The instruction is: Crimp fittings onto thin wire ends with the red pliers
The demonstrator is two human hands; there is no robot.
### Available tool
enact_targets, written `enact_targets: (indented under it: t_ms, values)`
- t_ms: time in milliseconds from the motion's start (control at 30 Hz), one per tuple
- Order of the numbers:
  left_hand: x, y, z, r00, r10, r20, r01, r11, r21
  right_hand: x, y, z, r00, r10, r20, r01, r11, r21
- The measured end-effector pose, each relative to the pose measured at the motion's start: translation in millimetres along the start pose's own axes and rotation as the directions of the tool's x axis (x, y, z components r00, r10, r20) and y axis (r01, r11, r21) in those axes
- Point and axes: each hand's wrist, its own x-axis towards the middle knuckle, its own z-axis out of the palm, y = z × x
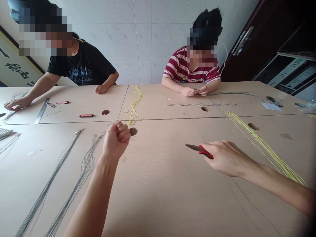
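Head view: two bare hands are reaching out over the desk (158, 200), while a co-worker in a dark shirt (85, 61) and a co-worker in a striped shirt (177, 65) are sitting along its far edge.
Right hand: this hand (223, 158) is wrapping round the handles of the red-handled pliers (202, 151), toward the desk's right edge, with the dark nose pointing left.
Left hand: this one (118, 136) is closing into a fist, left of the desk's middle; whether the curled fingers are hiding a thin strand, I cannot tell.
Pliers handling: probably light, hard and rigid; the red grips are likely giving good friction, so the handles are the place to hold, well behind the nose.
Yellow strands: one bundle (268, 146) is slanting toward the desk's right edge, passing beside the right forearm; another bundle (134, 108) is winding in from the far edge.
Grey strands: two bundles, one outer (54, 174) and one inner (78, 181), are running down the desk's left part.
Strand handling: seemingly very light, limp and prone to tangling; pinching near the gathered ends looks safest.
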Motion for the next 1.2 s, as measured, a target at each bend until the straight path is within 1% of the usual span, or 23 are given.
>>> enact_targets:
  t_ms: [33, 67, 133, 200, 267, 333, 400, 500, 567, 633, 733, 800, 867, 967, 1067, 1133, 1200]
  values:
    - [0.8, 4.5, -4.5, 0.999, 0.053, -0.01, -0.054, 0.998, -0.036, -1.0, 4.0, 3.4, 1.0, 0.026, 0.012, -0.026, 1.0, 0.007]
    - [1.3, 6.6, -7.9, 0.999, 0.032, -0.002, -0.032, 0.998, -0.054, -1.2, 5.8, 6.6, 0.999, 0.031, 0.02, -0.031, 0.999, 0.023]
    - [1.7, 4.4, -9.7, 1.0, -0.012, 0.024, 0.014, 0.995, -0.102, 1.0, 1.9, 11.6, 1.0, -0.005, 0.0, 0.005, 0.996, 0.084]
    - [1.4, -2.0, -5.4, 0.997, -0.041, 0.061, 0.05, 0.987, -0.154, 5.6, -10.4, 13.5, 0.997, -0.049, -0.062, 0.059, 0.983, 0.172]
    - [-0.4, -7.8, 2.6, 0.995, -0.038, 0.096, 0.057, 0.977, -0.206, 10.6, -27.1, 12.7, 0.989, -0.065, -0.13, 0.103, 0.946, 0.309]
    - [-3.8, -11.4, 11.1, 0.991, -0.028, 0.13, 0.058, 0.97, -0.235, 14.7, -44.3, 10.7, 0.983, -0.04, -0.18, 0.128, 0.852, 0.507]
    - [-8.1, -14.0, 18.0, 0.988, -0.009, 0.155, 0.046, 0.97, -0.238, 17.8, -59.8, 8.8, 0.973, 0.023, -0.229, 0.144, 0.716, 0.684]
    - [-14.4, -19.1, 23.9, 0.981, 0.041, 0.192, 0.001, 0.977, -0.215, 22.6, -77.6, 7.1, 0.953, 0.114, -0.28, 0.18, 0.531, 0.828]
    - [-17.5, -23.4, 25.7, 0.974, 0.076, 0.213, -0.033, 0.98, -0.197, 26.6, -85.4, 6.8, 0.961, 0.125, -0.246, 0.177, 0.402, 0.898]
    - [-19.7, -27.5, 26.7, 0.97, 0.089, 0.225, -0.048, 0.982, -0.181, 30.5, -90.5, 7.2, 0.981, 0.096, -0.169, 0.139, 0.263, 0.955]
    - [-21.6, -31.1, 27.9, 0.965, 0.076, 0.249, -0.027, 0.981, -0.193, 34.7, -95.1, 9.1, 0.999, 0.027, -0.045, 0.043, 0.057, 0.997]
    - [-22.5, -31.9, 28.5, 0.962, 0.061, 0.268, -0.005, 0.979, -0.205, 35.9, -97.2, 10.7, 0.999, -0.023, 0.031, -0.033, -0.077, 0.997]
    - [-23.4, -32.0, 29.0, 0.961, 0.054, 0.272, 0.0, 0.981, -0.195, 35.9, -98.8, 11.9, 0.993, -0.077, 0.085, -0.098, -0.185, 0.978]
    - [-25.0, -32.3, 29.0, 0.96, 0.063, 0.273, -0.017, 0.986, -0.168, 35.3, -100.5, 12.1, 0.984, -0.147, 0.104, -0.146, -0.306, 0.941]
    - [-26.5, -33.4, 28.0, 0.952, 0.065, 0.3, -0.019, 0.988, -0.156, 34.8, -101.1, 11.0, 0.972, -0.191, 0.135, -0.206, -0.424, 0.882]
    - [-27.2, -34.5, 27.5, 0.946, 0.054, 0.32, -0.002, 0.987, -0.159, 34.3, -101.2, 10.4, 0.963, -0.21, 0.167, -0.249, -0.47, 0.847]
    - [-27.7, -35.5, 27.4, 0.938, 0.031, 0.344, 0.034, 0.983, -0.181, 33.8, -101.3, 10.3, 0.96, -0.212, 0.182, -0.265, -0.481, 0.836]
